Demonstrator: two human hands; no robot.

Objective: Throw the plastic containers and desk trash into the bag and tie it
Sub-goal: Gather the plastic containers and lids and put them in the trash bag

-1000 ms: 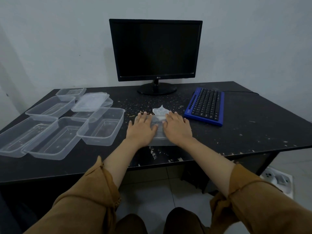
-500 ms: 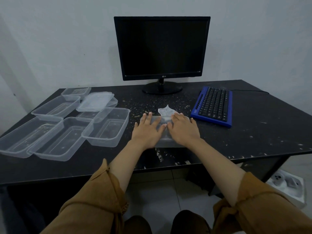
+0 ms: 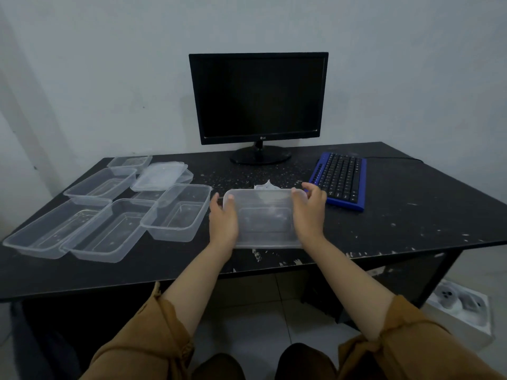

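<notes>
Nearest the viewer, two forearms in rolled brown sleeves (image 3: 142, 341) reach forward over a tiled floor (image 3: 247, 325). The left hand (image 3: 222, 221) and the right hand (image 3: 309, 212) grip opposite short sides of a clear plastic container (image 3: 264, 218), thumbs hooked over its rim. The container is tipped toward the viewer near the front edge of the black desk (image 3: 411, 223); whether its lower edge touches the desk cannot be told. Just behind its far rim lies a crumpled white scrap (image 3: 264, 185). Pale crumbs (image 3: 233, 178) speckle the desk surface around it.

To the left, a group of empty clear containers (image 3: 115, 229) sits on the desk, several touching or overlapping, with a flat lid (image 3: 160, 175) resting across those farther back. To the right of the right hand, just beside it, is a blue-framed keyboard (image 3: 341, 179) with black keys. At the back centre a dark monitor (image 3: 258, 97) stands on its round base against a pale wall (image 3: 109, 64). On the floor at lower right is a white box (image 3: 463, 316).
</notes>
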